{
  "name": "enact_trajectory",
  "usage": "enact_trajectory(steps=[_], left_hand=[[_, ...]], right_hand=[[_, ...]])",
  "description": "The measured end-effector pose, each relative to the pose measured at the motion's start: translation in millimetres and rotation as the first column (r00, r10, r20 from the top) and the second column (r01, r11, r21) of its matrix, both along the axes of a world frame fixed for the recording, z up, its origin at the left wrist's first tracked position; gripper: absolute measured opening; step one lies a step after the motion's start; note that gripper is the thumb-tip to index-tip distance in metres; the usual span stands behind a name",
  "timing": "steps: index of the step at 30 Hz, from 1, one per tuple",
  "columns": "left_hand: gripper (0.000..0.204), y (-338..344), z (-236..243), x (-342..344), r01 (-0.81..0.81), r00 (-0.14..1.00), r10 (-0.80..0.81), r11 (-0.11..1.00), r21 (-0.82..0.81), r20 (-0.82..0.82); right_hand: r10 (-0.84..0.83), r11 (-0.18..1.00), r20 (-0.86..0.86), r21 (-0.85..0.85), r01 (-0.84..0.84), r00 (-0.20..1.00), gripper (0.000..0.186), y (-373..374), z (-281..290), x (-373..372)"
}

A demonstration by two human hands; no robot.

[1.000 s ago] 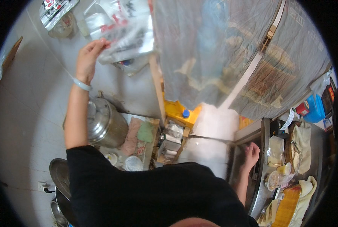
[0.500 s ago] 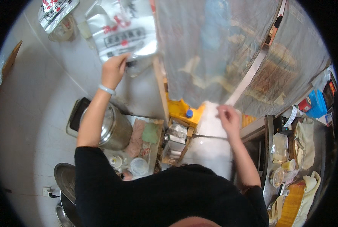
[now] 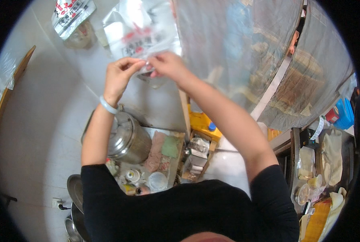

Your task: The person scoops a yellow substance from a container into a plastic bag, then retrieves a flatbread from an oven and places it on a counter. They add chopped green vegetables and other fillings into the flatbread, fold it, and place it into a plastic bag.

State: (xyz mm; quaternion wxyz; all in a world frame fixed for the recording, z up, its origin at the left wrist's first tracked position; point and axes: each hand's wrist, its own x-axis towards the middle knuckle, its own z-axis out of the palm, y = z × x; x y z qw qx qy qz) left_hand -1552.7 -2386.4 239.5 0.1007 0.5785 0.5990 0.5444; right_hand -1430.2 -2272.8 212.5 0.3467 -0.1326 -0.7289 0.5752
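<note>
Clear plastic bags (image 3: 139, 24) with red and black printing hang high on the white wall, slightly blurred. At their lower edge my left hand (image 3: 122, 74), with a pale bangle on the wrist, pinches the plastic between thumb and fingers. My right hand (image 3: 168, 66) is raised beside it, its fingers curled on the same plastic; motion blurs it a little. Another printed bag (image 3: 73, 14) hangs farther left, over a clear container with contents I cannot make out.
A steel pot (image 3: 129, 141) stands below on a board with pink and green cloths (image 3: 170, 145). A yellow jug (image 3: 200, 123) and carton (image 3: 198, 157) are beside it. A plastic curtain (image 3: 232, 48) fills the upper right; a cluttered steel counter (image 3: 337, 157) runs along the right.
My right hand has risen from the counter's side at lower right to meet my left hand at the bag. My left hand has moved right and slightly down with the bag's edge.
</note>
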Motion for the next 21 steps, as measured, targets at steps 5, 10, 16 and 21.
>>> enact_trajectory(steps=[5, 10, 16, 21], left_hand=[[0.011, 10, 0, -20, -0.156, 0.984, 0.094, 0.869, 0.470, 0.154], [0.014, 3, -7, -5, -0.266, 0.679, 0.582, 0.763, 0.589, -0.447], [0.028, -10, -118, 80, -0.020, 0.792, 0.234, 0.933, 0.359, -0.564], [0.047, -47, -147, 160, 0.223, 0.958, -0.206, 0.973, 0.065, -0.201]], right_hand=[[-0.191, 0.961, -0.015, -0.206, 0.184, 0.982, 0.022, 8, -33, -3], [-0.008, 0.930, 0.091, -0.366, 0.041, 0.996, 0.033, 2, -60, 17], [-0.074, 0.997, 0.041, -0.023, 0.075, 0.996, 0.030, -68, -105, 75], [-0.386, 0.774, 0.008, -0.542, 0.328, 0.923, 0.027, -85, -146, 174]])
